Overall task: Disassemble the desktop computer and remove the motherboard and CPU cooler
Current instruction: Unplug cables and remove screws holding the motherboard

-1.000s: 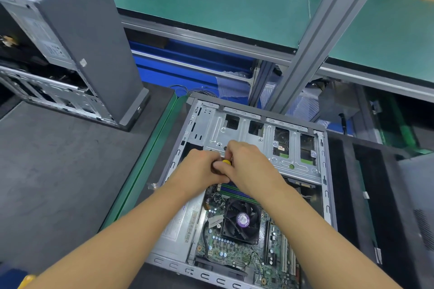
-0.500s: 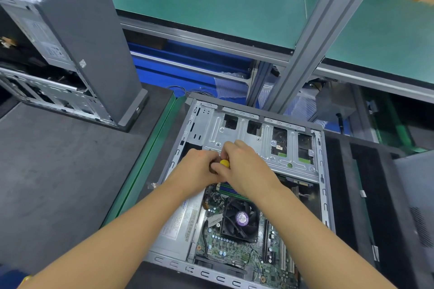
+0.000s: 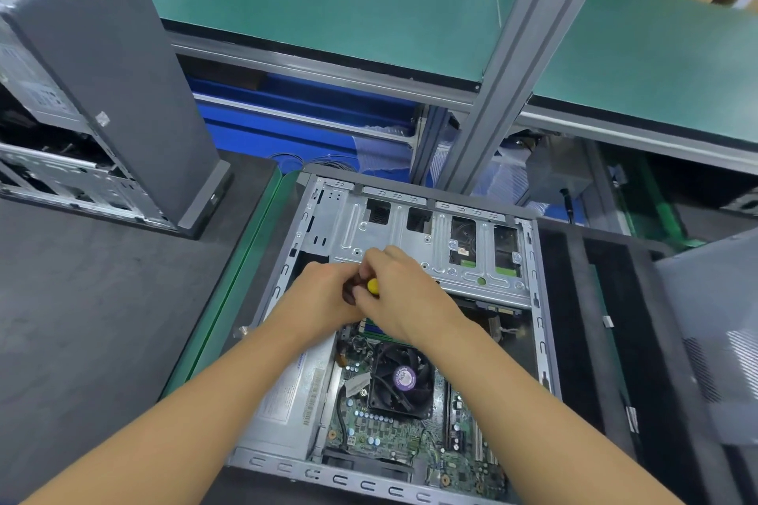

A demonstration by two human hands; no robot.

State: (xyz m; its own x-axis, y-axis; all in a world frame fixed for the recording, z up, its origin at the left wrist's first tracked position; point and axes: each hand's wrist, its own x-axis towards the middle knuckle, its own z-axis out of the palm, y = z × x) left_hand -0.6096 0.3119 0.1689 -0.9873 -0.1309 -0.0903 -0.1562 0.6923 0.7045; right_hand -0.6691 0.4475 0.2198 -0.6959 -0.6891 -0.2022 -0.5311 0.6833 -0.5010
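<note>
The motherboard (image 3: 381, 435) is lying nearest in the open case (image 3: 311, 474), cooler (image 3: 402, 379) on it. At the cooler's 12 o'clock, the left grip (image 3: 324, 291) and right grip (image 3: 404, 295) are clamping a screwdriver (image 3: 372, 285) beside the drive cage (image 3: 434, 254). Its tip is hidden, so a slip risks gouging the board.

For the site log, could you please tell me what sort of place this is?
Probably an electronics teardown or repair workshop: a green-matted workbench on aluminium framing, an opened desktop case lying flat, and a second computer tower standing to its left.
</note>
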